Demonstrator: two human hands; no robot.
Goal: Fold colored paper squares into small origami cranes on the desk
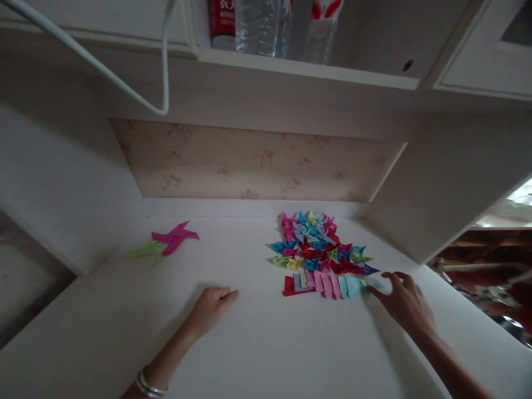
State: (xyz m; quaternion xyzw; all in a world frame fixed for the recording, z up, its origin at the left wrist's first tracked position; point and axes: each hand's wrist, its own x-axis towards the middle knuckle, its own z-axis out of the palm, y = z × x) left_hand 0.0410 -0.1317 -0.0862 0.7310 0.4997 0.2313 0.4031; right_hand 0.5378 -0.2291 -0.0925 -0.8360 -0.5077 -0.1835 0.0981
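My left hand (211, 311) rests on the white desk, curled into a loose fist, with nothing showing from it. At the right, my right hand (409, 305) has its thumb and fingers around a pale blue paper piece (380, 285) at the end of a row. That row holds overlapping pink folded papers (328, 285), light blue ones (351, 287) and a red one (290, 286). Behind it lies a pile of colourful folded paper pieces (316, 244), pointed in shape. Far left are a magenta folded paper (177, 238) and a blurred green one (149, 252).
Side panels enclose the desk (257, 349) left and right. Overhead, a shelf (307, 66) holds clear plastic bottles (257, 27) and a red container (223, 19). A white cable or lamp arm (103, 66) hangs at the upper left. Floral wallpaper (257, 166) covers the back.
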